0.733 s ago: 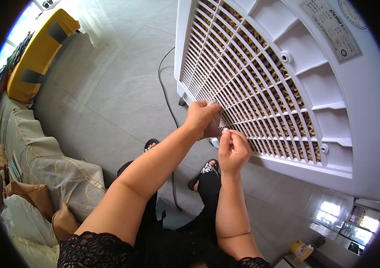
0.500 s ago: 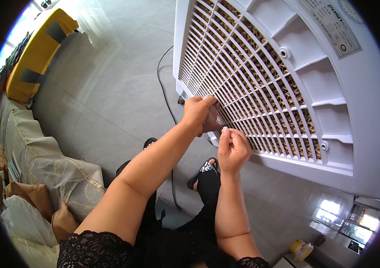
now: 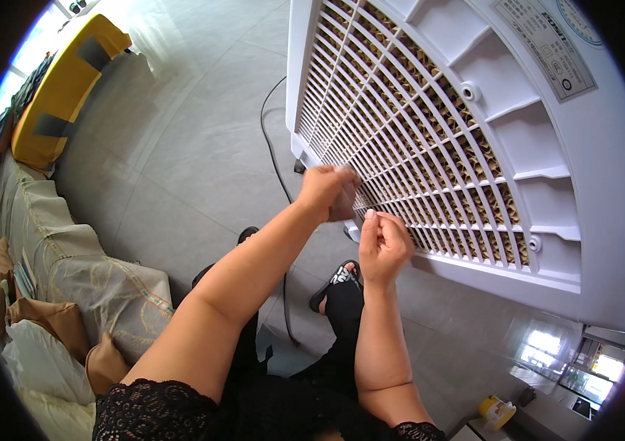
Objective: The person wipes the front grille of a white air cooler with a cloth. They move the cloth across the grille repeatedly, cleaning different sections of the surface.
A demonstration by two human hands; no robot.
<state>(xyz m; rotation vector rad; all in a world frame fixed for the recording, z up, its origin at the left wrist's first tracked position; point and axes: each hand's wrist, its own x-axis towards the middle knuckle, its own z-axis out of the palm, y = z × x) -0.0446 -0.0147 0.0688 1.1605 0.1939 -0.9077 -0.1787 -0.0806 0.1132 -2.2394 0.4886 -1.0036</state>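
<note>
I see both hands raised against the back of a white air cooler [image 3: 584, 169] that fills the right half of the view. My left hand [image 3: 325, 192] is closed into a loose fist against the white slatted grille [image 3: 400, 140], near its lower left part; something small and blurred sits under the fingers, and I cannot tell what it is. My right hand [image 3: 382, 246] is just beside it, a little nearer to me, with thumb and fingers pinched together at the grille's lower edge; whether it holds anything I cannot tell. Behind the slats I see a brown honeycomb pad [image 3: 474, 162].

A black cable [image 3: 274, 165] runs from the cooler's left corner down across the grey tiled floor [image 3: 180, 162], toward my feet. One foot wears a black sandal [image 3: 336, 283] near the cooler's base. On the left stands a sofa [image 3: 70, 257] with a pale patterned cover and brown cushions [image 3: 55, 323]. Far left lies a yellow thing [image 3: 62, 95] with grey patches.
</note>
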